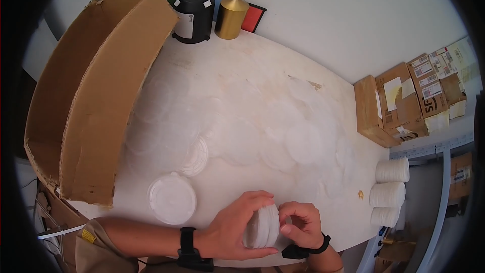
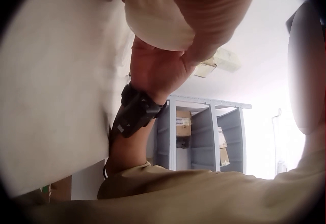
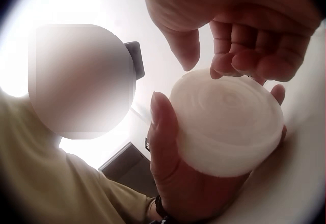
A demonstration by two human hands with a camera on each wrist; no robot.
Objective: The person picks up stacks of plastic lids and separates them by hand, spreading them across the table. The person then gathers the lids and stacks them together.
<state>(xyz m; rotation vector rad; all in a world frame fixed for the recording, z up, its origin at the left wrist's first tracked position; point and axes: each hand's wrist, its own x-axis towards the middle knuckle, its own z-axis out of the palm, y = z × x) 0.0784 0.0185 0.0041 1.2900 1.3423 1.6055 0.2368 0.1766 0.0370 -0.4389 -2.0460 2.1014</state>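
The left hand (image 1: 226, 230) clasps a white disc stack (image 1: 263, 228) in its fingers; the right hand's (image 1: 304, 224) bent fingers, released, are beside it. Handling it seemingly calls for steady support.

A white table (image 1: 202, 60) holds thin translucent discs (image 1: 303, 141) (some overlapping). A round white piece (image 1: 172, 198) lies near left, white stacks (image 1: 388, 194) near right, a black canister (image 1: 198, 17) far left.

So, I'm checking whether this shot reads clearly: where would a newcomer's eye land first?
Probably on the big cardboard box at the table's left. Next, perhaps, the gold canister at the back, beside the black one, then the round white stack in the left hand at the near edge.
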